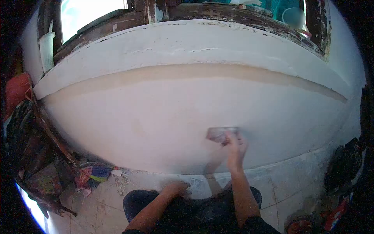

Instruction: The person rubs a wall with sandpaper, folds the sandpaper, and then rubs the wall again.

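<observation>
My right hand (235,145) is closed on a flat, grey-brown rectangular piece (217,134), its exact kind blurred by motion. The piece is held against or very close to the white wall (163,117) below the window ledge, and a shadow of the arm falls beneath it. Over my knee, my left hand (178,188) rests low with its fingers loosely stretched, slightly blurred, and nothing visible in them. A beige band (175,72) runs along the top of the wall surface, under the white ledge (175,43).
A worn wooden window frame (233,13) spans the top, with a white container (47,50) at its left and a round white item (293,18) at its right. Cloths (93,175) and clutter lie left on the tiled floor (103,214). Dark objects (344,163) stand right.
</observation>
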A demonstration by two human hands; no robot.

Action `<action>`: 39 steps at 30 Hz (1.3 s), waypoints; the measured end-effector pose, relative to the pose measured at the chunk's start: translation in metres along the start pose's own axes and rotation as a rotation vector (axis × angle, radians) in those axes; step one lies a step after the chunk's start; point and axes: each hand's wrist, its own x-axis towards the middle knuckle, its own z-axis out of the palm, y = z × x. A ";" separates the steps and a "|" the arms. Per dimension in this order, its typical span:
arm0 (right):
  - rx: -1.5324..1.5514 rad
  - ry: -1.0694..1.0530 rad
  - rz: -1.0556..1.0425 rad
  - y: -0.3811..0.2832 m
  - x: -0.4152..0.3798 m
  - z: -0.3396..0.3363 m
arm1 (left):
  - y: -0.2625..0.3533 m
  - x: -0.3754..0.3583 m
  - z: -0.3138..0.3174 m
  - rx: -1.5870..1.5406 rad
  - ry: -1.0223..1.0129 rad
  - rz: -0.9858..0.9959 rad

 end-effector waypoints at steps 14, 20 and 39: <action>0.080 0.023 -0.051 -0.010 0.006 -0.003 | -0.025 0.057 0.034 0.049 0.110 0.340; -0.124 -0.304 0.032 0.017 -0.001 0.007 | -0.032 0.066 0.041 0.064 0.114 0.438; 0.107 0.029 -0.137 -0.003 -0.003 0.020 | -0.032 0.062 0.050 -0.013 0.161 0.269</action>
